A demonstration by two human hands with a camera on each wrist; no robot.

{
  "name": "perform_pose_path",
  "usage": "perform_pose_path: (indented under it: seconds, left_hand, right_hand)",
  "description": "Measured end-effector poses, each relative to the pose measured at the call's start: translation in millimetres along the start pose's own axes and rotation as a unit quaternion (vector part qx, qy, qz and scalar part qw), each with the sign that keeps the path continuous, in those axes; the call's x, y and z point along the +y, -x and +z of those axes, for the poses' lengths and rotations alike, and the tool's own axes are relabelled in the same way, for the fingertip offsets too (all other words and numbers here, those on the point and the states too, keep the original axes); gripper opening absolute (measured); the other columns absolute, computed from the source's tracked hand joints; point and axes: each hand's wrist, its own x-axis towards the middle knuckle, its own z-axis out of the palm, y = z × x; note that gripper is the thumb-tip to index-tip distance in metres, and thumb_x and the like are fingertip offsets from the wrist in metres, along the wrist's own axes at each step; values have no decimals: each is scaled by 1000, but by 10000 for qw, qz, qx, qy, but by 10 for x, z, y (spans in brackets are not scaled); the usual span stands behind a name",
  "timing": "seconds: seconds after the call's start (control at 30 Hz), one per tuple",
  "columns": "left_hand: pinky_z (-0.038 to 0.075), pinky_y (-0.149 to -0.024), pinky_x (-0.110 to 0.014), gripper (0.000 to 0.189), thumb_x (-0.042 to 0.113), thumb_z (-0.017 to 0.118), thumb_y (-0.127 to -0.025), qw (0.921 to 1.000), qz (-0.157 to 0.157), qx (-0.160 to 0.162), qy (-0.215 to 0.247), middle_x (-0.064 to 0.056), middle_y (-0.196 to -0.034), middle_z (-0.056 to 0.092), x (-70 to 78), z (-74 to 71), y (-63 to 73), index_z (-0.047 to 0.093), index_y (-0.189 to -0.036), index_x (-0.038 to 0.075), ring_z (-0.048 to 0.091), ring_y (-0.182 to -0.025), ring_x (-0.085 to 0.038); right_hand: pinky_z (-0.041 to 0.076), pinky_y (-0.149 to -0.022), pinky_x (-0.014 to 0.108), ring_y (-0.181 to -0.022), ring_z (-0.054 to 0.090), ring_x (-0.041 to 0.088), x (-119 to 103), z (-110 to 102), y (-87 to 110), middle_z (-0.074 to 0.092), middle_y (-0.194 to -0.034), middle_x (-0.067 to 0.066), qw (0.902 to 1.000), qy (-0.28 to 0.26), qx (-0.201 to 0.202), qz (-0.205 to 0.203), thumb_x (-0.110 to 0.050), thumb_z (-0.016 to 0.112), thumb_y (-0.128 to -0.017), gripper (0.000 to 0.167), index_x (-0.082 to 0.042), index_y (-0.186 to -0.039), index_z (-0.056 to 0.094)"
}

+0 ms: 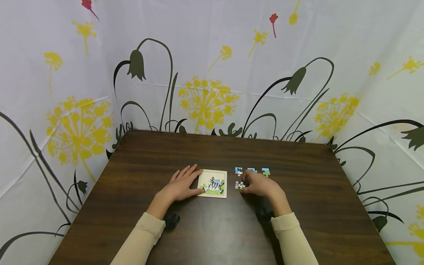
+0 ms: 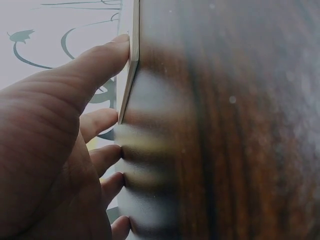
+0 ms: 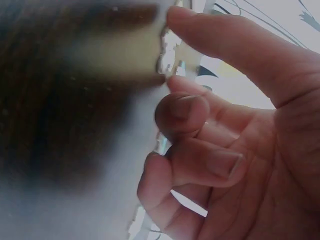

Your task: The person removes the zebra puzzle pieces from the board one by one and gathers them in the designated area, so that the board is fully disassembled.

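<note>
A square wooden puzzle board [image 1: 212, 195] with a partly filled zebra picture lies on the table. Beside it my left hand [image 1: 181, 186] rests with fingers spread; its thumb touches the board's near left edge and the index fingertip is at the far left corner. To the board's right, my right hand [image 1: 265, 187] pinches a puzzle piece [image 1: 240, 185] with pink and green on it, between thumb and index finger. In the right wrist view this piece [image 3: 169, 50] stays low at the table surface, with the other fingers curled.
Behind the right hand lie more loose pieces: a blue one with zebra print [image 1: 238, 170], another partly covered by the hand [image 1: 252, 170], and a blue-green one [image 1: 266, 171]. The dark wooden table [image 1: 205, 235] ends at a flowered curtain [image 1: 205, 55].
</note>
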Motion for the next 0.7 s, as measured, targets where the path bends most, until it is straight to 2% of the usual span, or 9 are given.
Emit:
perform_pose_path:
  seconds: [0.37, 0.7]
  left_hand:
    - [5, -132, -70, 89, 51, 74, -99, 9998, 61, 76, 184, -12, -182, 17, -84, 93, -64, 32, -172, 21, 12, -168, -40]
    - [7, -132, -71, 87, 52, 72, -101, 9999, 53, -7, 110, -13, -181, 18, -4, 8, -14, 33, -171, 20, 14, -168, -42]
  right_hand:
    - [42, -62, 31, -68, 52, 16, 48, 22, -45, 57, -79, 2, 9994, -153, 92, -281, -18, 80, -97, 25, -11, -110, 60]
    - [42, -62, 30, -69, 53, 15, 61, 9, -71, 59, -79, 2, 9992, -241, 90, -313, -17, 80, -97, 23, -11, -110, 61]
